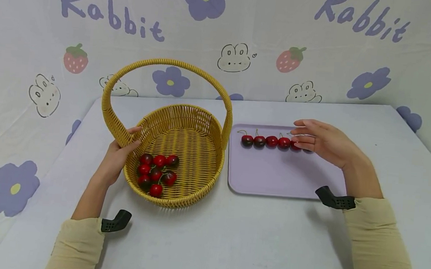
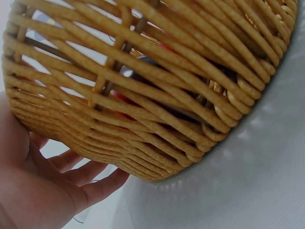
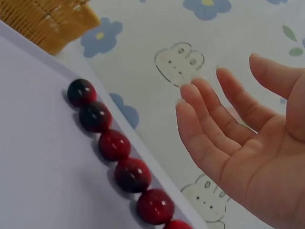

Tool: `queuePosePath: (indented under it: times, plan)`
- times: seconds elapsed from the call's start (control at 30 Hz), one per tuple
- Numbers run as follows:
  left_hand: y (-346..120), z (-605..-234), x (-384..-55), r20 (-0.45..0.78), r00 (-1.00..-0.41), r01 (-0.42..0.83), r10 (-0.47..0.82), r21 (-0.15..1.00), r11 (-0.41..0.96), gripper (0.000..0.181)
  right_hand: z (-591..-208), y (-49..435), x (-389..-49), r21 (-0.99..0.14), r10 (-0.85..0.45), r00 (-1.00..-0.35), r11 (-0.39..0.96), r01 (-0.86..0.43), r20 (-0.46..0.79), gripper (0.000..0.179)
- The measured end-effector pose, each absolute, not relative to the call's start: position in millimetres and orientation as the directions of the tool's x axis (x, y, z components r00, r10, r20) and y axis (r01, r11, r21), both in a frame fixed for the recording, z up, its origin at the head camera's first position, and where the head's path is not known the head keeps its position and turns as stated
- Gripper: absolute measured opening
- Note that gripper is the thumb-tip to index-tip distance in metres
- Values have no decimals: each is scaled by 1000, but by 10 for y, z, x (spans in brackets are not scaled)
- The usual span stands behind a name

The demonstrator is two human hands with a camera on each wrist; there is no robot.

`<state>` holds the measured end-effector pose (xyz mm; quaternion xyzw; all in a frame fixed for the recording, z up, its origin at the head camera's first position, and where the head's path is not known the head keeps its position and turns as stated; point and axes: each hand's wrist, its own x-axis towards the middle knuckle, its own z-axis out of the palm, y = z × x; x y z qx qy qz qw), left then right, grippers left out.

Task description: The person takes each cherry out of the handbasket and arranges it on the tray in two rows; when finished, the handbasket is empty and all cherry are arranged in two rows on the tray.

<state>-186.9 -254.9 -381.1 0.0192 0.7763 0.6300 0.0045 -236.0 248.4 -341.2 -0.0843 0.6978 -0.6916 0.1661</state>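
One side steady, one free

We're gripping the basket (image 1: 195, 158) by its handle's (image 1: 168, 62) base with our left fingers (image 1: 136, 130), probably steadying it; a cherry pile (image 1: 155, 174) is sitting inside, close to them. Our right fingers (image 1: 306, 139) are hanging loose, holding nothing, over the tray (image 1: 257, 175), where a cherry row (image 1: 272, 142) is stretching left of them, presumably for tidiness. Annoyingly, those fingers are hiding its right end.

Row of red cherries (image 1: 272, 142) on lilac tray (image 1: 272, 176), cherry cluster (image 1: 155, 174) in yellow basket (image 1: 196, 158)

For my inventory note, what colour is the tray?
The tray is pale purple; the head view shows it best.
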Motion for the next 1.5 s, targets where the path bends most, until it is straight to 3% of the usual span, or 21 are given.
queuePosePath:
  times: [0.27,0.43,0.77,0.97,1.5]
  plan:
    - [-2548,-3809,-1870,17,-999,24,37,979,202,47,-3319,2280,-2255,-984,-477,-879,-149,96,-14,23]
    - [-2549,-3807,-1868,19,-999,27,39,979,202,47,-3299,2147,-2205,-967,-535,-843,-241,82,62,26]
    - [-2558,-3807,-1870,27,-998,36,52,979,198,48,-3330,1854,-2130,-954,-644,-746,-296,38,170,32]
    - [-2556,-3803,-1863,21,-999,31,49,979,203,47,-3374,1641,-2088,-970,-721,-680,-236,56,136,28]
    - [-2565,-3814,-1869,14,-999,20,36,980,197,46,-3224,1059,-2075,-997,-796,-605,61,-45,-21,27]
